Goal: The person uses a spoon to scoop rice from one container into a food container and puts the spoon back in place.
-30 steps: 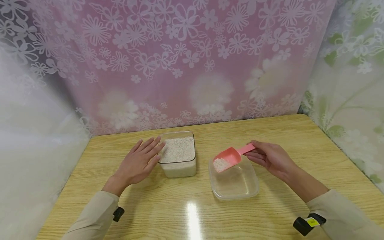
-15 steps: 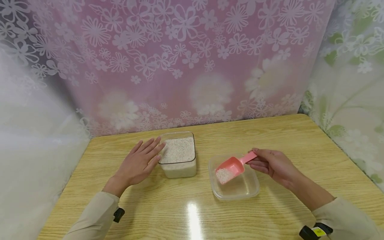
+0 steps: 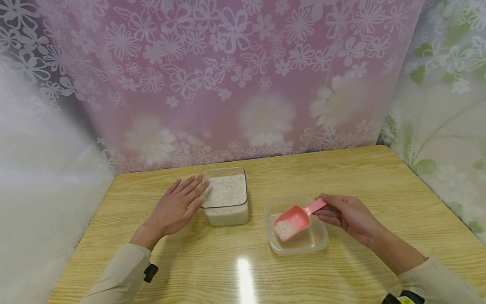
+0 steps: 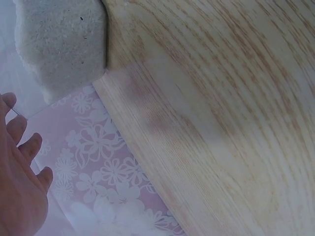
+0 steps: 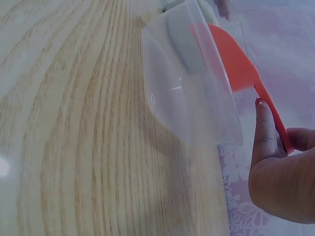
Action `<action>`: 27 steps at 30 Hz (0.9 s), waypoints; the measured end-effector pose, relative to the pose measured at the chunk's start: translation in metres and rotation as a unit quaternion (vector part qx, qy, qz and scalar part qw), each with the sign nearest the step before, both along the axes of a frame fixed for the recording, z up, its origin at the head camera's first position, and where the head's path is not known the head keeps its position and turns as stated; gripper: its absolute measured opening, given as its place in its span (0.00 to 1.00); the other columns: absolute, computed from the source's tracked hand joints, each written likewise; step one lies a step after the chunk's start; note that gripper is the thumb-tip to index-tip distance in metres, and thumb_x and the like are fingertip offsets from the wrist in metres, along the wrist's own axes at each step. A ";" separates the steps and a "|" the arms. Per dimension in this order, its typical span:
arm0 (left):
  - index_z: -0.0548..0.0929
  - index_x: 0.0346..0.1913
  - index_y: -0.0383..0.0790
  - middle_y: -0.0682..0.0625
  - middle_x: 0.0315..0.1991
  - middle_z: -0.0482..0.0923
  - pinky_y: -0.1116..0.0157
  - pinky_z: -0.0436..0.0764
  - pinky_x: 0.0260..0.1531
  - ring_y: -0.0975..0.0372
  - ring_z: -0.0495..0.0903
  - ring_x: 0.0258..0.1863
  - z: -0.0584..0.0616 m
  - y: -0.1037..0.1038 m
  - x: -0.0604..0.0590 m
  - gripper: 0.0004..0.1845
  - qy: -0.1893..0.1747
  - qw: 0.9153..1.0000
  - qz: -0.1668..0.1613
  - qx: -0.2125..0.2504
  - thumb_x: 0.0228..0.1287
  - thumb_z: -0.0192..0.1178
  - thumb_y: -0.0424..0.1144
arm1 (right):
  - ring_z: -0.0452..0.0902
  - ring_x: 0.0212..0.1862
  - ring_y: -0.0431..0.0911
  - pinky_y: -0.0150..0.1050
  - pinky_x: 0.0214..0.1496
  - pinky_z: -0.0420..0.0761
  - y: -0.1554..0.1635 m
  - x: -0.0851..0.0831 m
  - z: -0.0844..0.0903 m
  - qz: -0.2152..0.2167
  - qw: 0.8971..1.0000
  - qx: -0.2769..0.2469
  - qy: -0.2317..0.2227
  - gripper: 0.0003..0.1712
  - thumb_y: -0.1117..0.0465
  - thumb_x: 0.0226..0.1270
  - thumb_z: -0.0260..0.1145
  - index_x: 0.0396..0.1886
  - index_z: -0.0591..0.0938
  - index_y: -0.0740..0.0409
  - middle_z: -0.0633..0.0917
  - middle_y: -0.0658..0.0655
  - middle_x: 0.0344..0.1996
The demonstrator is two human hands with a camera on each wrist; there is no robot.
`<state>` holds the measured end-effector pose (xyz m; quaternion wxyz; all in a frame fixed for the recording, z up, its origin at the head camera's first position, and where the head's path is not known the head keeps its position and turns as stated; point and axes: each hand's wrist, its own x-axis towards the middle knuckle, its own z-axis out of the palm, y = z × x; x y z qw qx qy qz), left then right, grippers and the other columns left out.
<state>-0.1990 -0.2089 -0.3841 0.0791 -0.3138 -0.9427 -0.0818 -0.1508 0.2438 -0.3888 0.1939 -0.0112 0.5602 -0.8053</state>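
My right hand (image 3: 343, 213) pinches the handle of a pink scoop (image 3: 294, 220) that carries a little white rice. The scoop's bowl hangs low inside an empty clear plastic tub (image 3: 319, 240), tilted down toward its front. In the right wrist view the scoop (image 5: 236, 61) shows behind the clear tub's wall (image 5: 192, 98), with my thumb (image 5: 263, 132) along the handle. My left hand (image 3: 178, 205) lies flat with straight fingers against the left side of a clear tub full of rice (image 3: 227, 195). The left wrist view shows that rice tub (image 4: 61, 42) and my fingers (image 4: 22, 162).
Both tubs stand on a wooden table (image 3: 341, 169). Flowered pink curtain (image 3: 228, 76) hangs close behind the table, with pale curtains at the left and right sides. A bright light reflection (image 3: 244, 278) sits on the tabletop near the front.
My right hand has lowered the scoop with its rice down and toward me, into the empty tub. The left hand and the rice tub have stayed put.
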 end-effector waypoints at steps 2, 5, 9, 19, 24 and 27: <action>0.57 0.75 0.51 0.54 0.75 0.46 0.52 0.42 0.70 0.58 0.46 0.73 0.000 0.000 0.000 0.28 0.000 1.000 0.000 0.000 0.78 0.34 0.55 | 0.85 0.41 0.46 0.38 0.48 0.80 0.001 0.001 -0.001 0.005 1.000 0.000 0.007 0.15 0.61 0.76 0.54 0.49 0.82 0.66 0.86 0.61 0.38; 0.57 0.75 0.51 0.54 0.75 0.46 0.52 0.43 0.70 0.58 0.46 0.73 0.000 0.000 0.000 0.28 0.001 1.000 -0.001 0.001 0.78 0.33 0.55 | 0.84 0.42 0.46 0.38 0.48 0.80 0.001 0.001 -0.002 0.014 1.000 -0.002 0.019 0.16 0.61 0.76 0.53 0.49 0.82 0.67 0.86 0.62 0.38; 0.57 0.75 0.51 0.54 0.75 0.47 0.51 0.43 0.70 0.58 0.47 0.73 -0.001 0.000 0.000 0.28 0.005 1.000 -0.002 0.002 0.78 0.34 0.55 | 0.84 0.42 0.46 0.38 0.49 0.80 0.000 0.003 -0.003 0.017 1.000 -0.005 0.023 0.16 0.61 0.76 0.53 0.48 0.83 0.67 0.86 0.61 0.39; 0.57 0.75 0.51 0.54 0.75 0.47 0.52 0.43 0.70 0.58 0.46 0.73 -0.001 0.000 -0.001 0.28 0.004 1.000 -0.002 0.001 0.78 0.34 0.54 | 0.84 0.41 0.47 0.38 0.48 0.80 -0.005 0.007 0.000 0.008 0.999 0.026 0.021 0.14 0.60 0.75 0.56 0.44 0.83 0.66 0.86 0.60 0.37; 0.55 0.76 0.53 0.54 0.75 0.46 0.52 0.43 0.70 0.58 0.46 0.73 -0.001 -0.001 0.000 0.28 0.002 1.000 0.000 -0.002 0.78 0.33 0.55 | 0.84 0.42 0.47 0.39 0.48 0.80 -0.005 0.008 0.000 0.001 0.999 0.044 0.018 0.16 0.59 0.74 0.56 0.46 0.82 0.67 0.86 0.61 0.38; 0.55 0.76 0.53 0.54 0.75 0.46 0.52 0.43 0.70 0.58 0.46 0.73 -0.001 0.000 0.000 0.28 0.001 1.000 0.001 -0.002 0.78 0.34 0.55 | 0.85 0.41 0.47 0.39 0.48 0.80 -0.007 0.009 0.000 -0.008 0.998 0.060 0.014 0.18 0.57 0.74 0.58 0.49 0.80 0.70 0.86 0.61 0.37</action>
